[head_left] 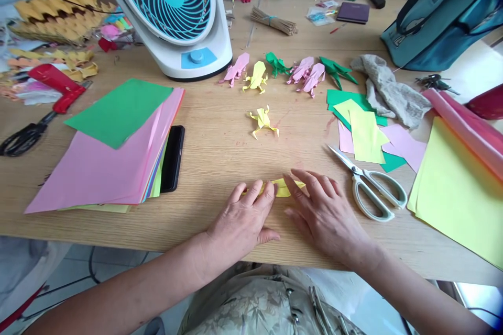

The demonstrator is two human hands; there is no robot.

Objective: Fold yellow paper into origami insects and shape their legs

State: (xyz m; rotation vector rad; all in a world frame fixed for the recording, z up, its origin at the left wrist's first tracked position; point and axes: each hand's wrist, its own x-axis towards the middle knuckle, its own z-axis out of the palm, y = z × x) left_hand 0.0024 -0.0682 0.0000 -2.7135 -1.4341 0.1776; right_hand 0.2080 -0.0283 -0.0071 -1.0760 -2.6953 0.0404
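Observation:
A narrow strip of folded yellow paper (283,188) lies on the wooden table near its front edge. The fingertips of my left hand (245,217) press on its left end, thumb held apart. My right hand (326,214) rests its fingertips on the right end, fingers spread. Both ends of the paper are partly hidden under my fingers. Just beyond sits a small yellow origami frog (263,121). Behind it are another yellow frog (257,77), pink frogs (237,68) and green folded figures (277,64). White-handled scissors (367,183) lie right of my right hand.
Coloured paper sheets (106,167) and a dark phone (173,159) are at the left, below a white fan (196,60). Paper offcuts (365,131), a grey cloth (393,91) and yellow sheets (459,188) lie to the right. A teal bag (444,15) stands behind them.

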